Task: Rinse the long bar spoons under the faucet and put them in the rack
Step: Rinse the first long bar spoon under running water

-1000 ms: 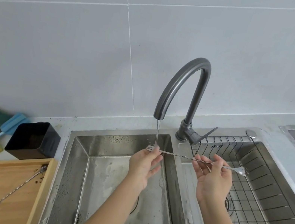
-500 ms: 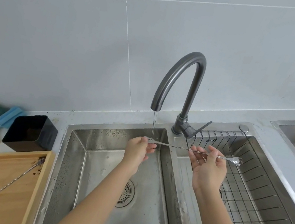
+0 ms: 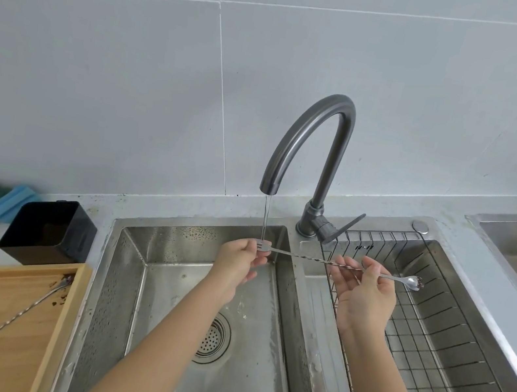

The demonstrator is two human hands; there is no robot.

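- While a thin stream ran from the dark grey gooseneck faucet [image 3: 311, 143], the long twisted steel bar spoon [image 3: 308, 257] was held level across the divider between the two basins.
- Fork end was pinched in the left hand [image 3: 238, 261], directly under the stream over the stainless left basin [image 3: 118, 275].
- Shaft was gripped between the fingertips of the right hand [image 3: 365, 296]; the bowl end, carrying dark residue, was out over the black wire rack [image 3: 464, 353] in the right basin.
- Risk: bowl end looked unrinsed; racking now would likely carry residue into the rack.
- Risk: a wet, thin shaft under fingertip grip could slip and drop into the basin.
- Risk: swinging the bowl under the stream could knock the spout or lever, both close behind.
- Room: left basin open below; rack appeared empty and open on top.
- A second twisted bar spoon [image 3: 3, 323] lay in the wooden tray [image 3: 61, 327] at left, judged still pending.
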